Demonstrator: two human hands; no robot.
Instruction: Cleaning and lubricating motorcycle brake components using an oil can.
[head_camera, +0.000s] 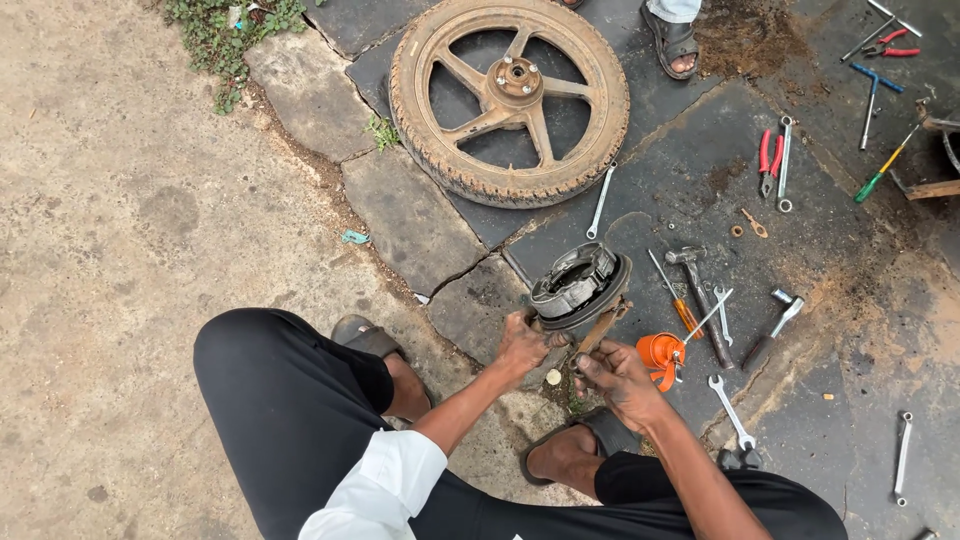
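Observation:
A round, dirty brake drum plate (578, 283) with brake shoes stands tilted on the stone paving in front of me. My left hand (524, 342) grips its lower left edge. My right hand (618, 378) is closed around the rusty lever arm (600, 326) at the plate's bottom. I am squatting, with my knees and sandalled feet either side of the part.
A mud-caked spoked motorcycle wheel (509, 95) lies flat beyond. Spanners (601, 201), a hammer (700, 288), an orange screwdriver (676, 302), an orange cap (659, 355) and red pliers (770, 158) are scattered to the right. Another person's sandalled foot (674, 38) stands at the top. Bare dirt ground (120, 250) lies left.

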